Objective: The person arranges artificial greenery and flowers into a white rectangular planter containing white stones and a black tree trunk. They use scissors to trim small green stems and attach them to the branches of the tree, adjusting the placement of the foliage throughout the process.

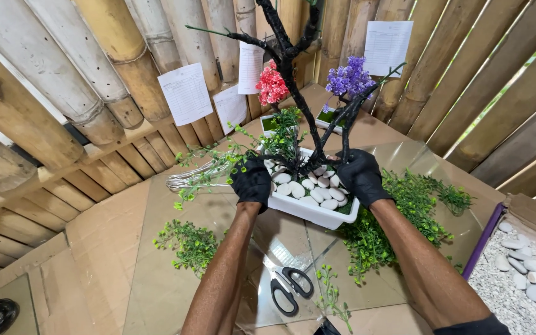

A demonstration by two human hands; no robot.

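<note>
Both hands in black gloves, set at the two ends of a white rectangular planter (314, 214) on the glass-topped counter (175, 248); left hand (252, 181) at the near-left corner, fingers curled over the rim among green sprigs, seemingly gripping it, though exact contact hidden by leaves; right hand (361, 175) at the right end, fingers closed round the base of the black artificial tree (293, 80), probably to keep the trunk upright while the planter is steadied. Planter filled with white pebbles (308, 189) packed about the trunk, apparently as ballast; tree bearing a red flower cluster (272, 85) and a purple one (349, 77) on separate branches. Loose green foliage pieces (187, 243) scattered left and right of the planter, within easy reach; black-handled scissors (288, 286) lying flat on the glass just in front, blades shut. Cardboard box of spare pebbles (525, 279) at far right, near the right forearm. Bamboo wall (94, 74) behind, with paper sheets (186, 93) pinned up.
</note>
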